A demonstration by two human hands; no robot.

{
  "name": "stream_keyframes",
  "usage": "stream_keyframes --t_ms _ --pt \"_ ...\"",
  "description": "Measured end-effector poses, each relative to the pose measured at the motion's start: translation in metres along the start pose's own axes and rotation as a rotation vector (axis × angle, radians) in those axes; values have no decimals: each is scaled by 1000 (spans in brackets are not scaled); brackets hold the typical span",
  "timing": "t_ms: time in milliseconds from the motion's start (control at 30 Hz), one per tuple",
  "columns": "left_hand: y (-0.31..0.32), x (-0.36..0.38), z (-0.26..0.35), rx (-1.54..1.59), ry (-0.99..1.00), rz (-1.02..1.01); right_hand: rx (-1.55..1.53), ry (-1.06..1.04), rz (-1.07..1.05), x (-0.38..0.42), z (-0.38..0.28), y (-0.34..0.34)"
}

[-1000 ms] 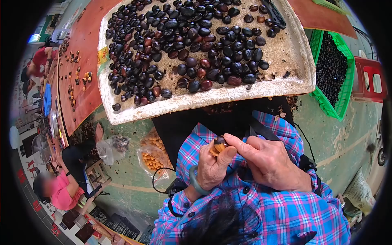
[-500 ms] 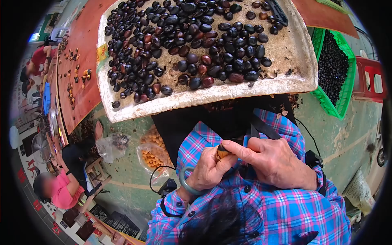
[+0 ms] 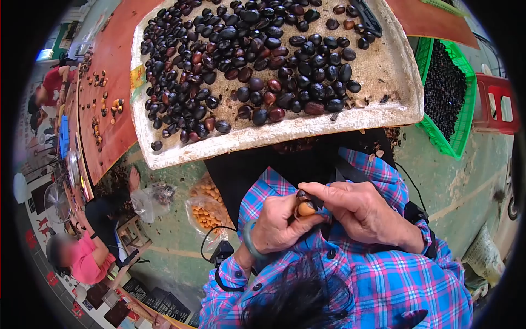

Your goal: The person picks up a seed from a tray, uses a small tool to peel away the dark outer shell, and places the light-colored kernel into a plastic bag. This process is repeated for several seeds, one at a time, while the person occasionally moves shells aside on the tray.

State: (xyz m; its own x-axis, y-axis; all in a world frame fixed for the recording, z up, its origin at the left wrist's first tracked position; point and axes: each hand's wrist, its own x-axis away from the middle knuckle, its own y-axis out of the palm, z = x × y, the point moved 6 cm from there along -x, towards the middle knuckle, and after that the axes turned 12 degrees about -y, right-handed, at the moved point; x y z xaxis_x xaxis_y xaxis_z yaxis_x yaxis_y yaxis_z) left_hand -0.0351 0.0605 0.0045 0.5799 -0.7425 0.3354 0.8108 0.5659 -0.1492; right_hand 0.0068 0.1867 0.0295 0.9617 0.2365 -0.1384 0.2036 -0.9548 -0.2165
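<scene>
A partly peeled nut (image 3: 306, 207), dark shell at the top and yellow-orange kernel showing, sits between my two hands above my lap. My left hand (image 3: 278, 223) is closed, pinching the nut between thumb and fingers. From the other side my right hand (image 3: 364, 211) presses its index finger against the dark top of the nut, its thumb below and the other fingers curled. Whether those curled fingers hold anything else is hidden. Beyond my hands, a pale foam tray (image 3: 285, 135) carries many glossy black and reddish-brown nuts (image 3: 227, 35).
A plastic bag of peeled orange kernels (image 3: 205, 214) lies on the floor at left, near another clear bag (image 3: 153, 201). Right of the tray are a green crate (image 3: 462, 143) of dark pieces and a red stool (image 3: 482, 118). Another person (image 3: 87, 257) sits at far left.
The nut has turned and shows more of its kernel. My right index finger has shifted along its top, and the right hand has tilted. The left hand still holds the nut.
</scene>
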Motion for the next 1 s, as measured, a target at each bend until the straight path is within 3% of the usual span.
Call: stream_keyframes --t_ms 33,133,200,267,333,400,567,733,833,1000 --pt "-3 0 1 72 -70 16 -23 15 14 -1 0 -1" --pt "-3 1 3 168 19 56 -18 11 44 0 -3 -2" --pt "-1 3 -4 283 -27 59 25 30 -13 -2 -6 0" --pt "4 5 -16 686 -247 -95 10 31 46 -3 -3 -1" --pt "7 4 -3 644 -219 -110 16 53 136 -4 5 -8" --pt "15 8 -3 918 -246 -229 -36 103 183 -3 9 -11" --pt "4 -2 -19 1214 -181 18 -137 85 147 -9 -6 -6" --pt "6 -1 -17 1127 -163 77 -217 128 21 -11 -9 -2" --pt "4 -1 -15 992 -125 145 -153 23 68 -7 -8 1" --pt "3 1 -16 937 -111 194 -83 21 54 -5 -7 1"
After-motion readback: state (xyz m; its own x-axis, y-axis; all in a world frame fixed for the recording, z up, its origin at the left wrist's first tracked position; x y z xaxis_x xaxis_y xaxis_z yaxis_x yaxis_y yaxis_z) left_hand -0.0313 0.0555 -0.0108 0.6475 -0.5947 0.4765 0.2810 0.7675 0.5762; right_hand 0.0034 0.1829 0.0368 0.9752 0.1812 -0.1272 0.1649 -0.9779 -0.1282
